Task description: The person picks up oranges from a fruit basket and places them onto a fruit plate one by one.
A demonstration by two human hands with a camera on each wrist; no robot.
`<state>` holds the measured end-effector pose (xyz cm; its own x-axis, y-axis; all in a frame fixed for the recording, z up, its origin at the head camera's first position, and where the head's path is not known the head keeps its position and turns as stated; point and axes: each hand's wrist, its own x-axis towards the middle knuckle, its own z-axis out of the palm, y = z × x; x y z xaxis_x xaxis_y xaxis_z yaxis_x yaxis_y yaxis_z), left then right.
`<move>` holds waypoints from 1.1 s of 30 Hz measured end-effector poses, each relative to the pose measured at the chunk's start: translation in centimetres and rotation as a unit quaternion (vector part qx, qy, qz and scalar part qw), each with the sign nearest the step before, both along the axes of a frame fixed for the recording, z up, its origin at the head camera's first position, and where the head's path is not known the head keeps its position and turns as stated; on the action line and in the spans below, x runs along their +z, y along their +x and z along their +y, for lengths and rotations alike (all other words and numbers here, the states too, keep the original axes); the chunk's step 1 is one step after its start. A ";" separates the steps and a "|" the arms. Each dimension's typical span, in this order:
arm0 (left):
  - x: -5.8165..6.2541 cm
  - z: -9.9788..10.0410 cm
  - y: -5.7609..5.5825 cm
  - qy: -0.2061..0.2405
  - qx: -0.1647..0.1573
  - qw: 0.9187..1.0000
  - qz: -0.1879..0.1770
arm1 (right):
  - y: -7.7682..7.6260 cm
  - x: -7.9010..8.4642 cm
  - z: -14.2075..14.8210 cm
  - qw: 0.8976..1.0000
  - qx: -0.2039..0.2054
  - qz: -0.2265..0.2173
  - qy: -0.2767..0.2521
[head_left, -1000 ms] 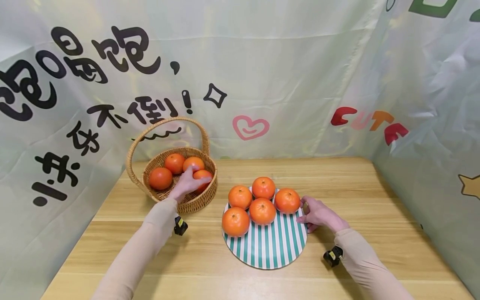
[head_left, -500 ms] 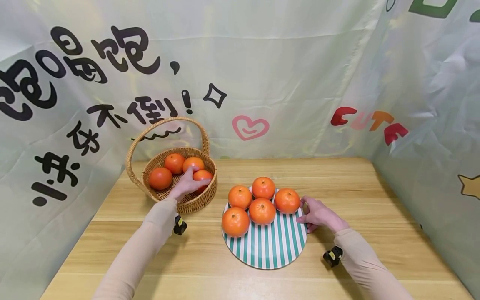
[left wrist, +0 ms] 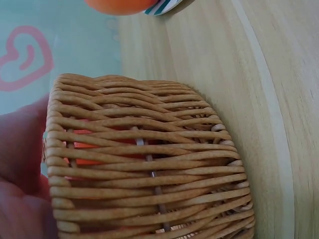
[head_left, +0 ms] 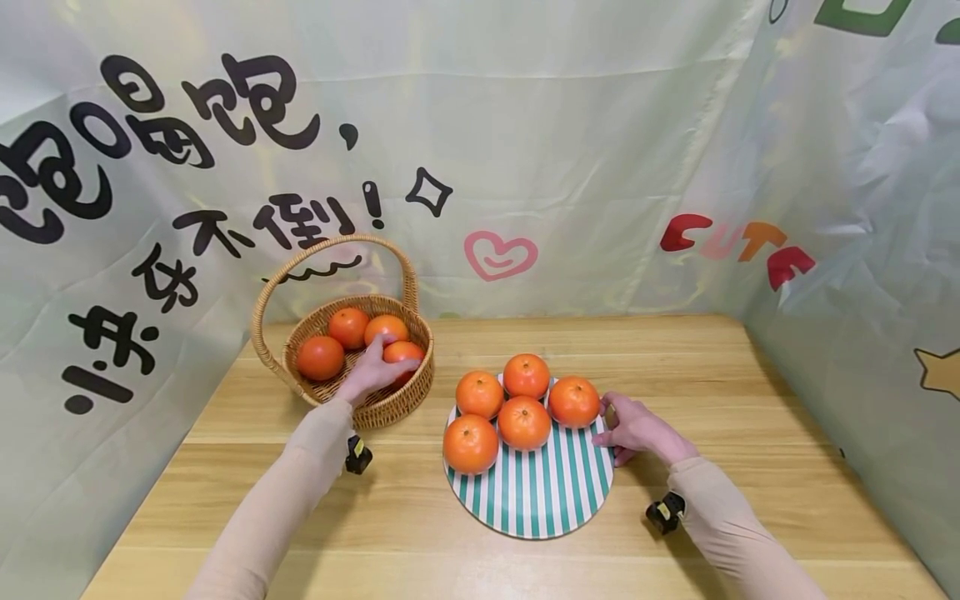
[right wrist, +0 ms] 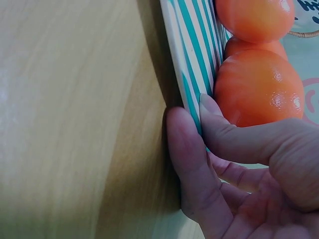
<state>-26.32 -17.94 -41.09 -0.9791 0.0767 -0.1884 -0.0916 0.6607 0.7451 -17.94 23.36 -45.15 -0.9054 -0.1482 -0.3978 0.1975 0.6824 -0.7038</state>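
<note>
In the head view my left hand (head_left: pixel 369 371) reaches into a wicker basket (head_left: pixel 393 408), its thumb and fingers around a round orange-red fruit (head_left: pixel 401 352) at the basket's right side. The basket's woven wall (left wrist: pixel 144 149) hides most of that hand and fruit in the left wrist view. My right hand (head_left: pixel 641 429) pinches the right rim of a round plate (head_left: pixel 540 496) with green and white stripes. In the right wrist view the thumb lies on top of the rim and a finger is beneath it. Several shiny orange fruits (head_left: pixel 525 422) sit on the plate's far and left parts.
Three more orange-red fruits, one of them at the left (head_left: pixel 321 358), lie in the basket. Its tall arched handle (head_left: pixel 258 321) rises over the left side. Basket and plate stand on a wooden table (head_left: pixel 660 358), with a printed cloth (head_left: pixel 570 167) behind it.
</note>
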 end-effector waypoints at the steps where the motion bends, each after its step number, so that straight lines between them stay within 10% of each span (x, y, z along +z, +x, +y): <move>1: 0.0 0.0 0.0 -0.003 0.002 1.000 0.004 | 0.0 0.0 0.0 1.000 0.000 0.000 0.000; 18: 0.8 -0.2 1.3 0.002 0.065 0.994 0.085 | 0.0 0.0 0.1 1.000 0.003 0.005 -0.003; 33: 1.4 0.6 3.0 0.032 0.040 0.985 0.165 | 0.0 0.0 0.1 1.000 0.003 0.003 -0.008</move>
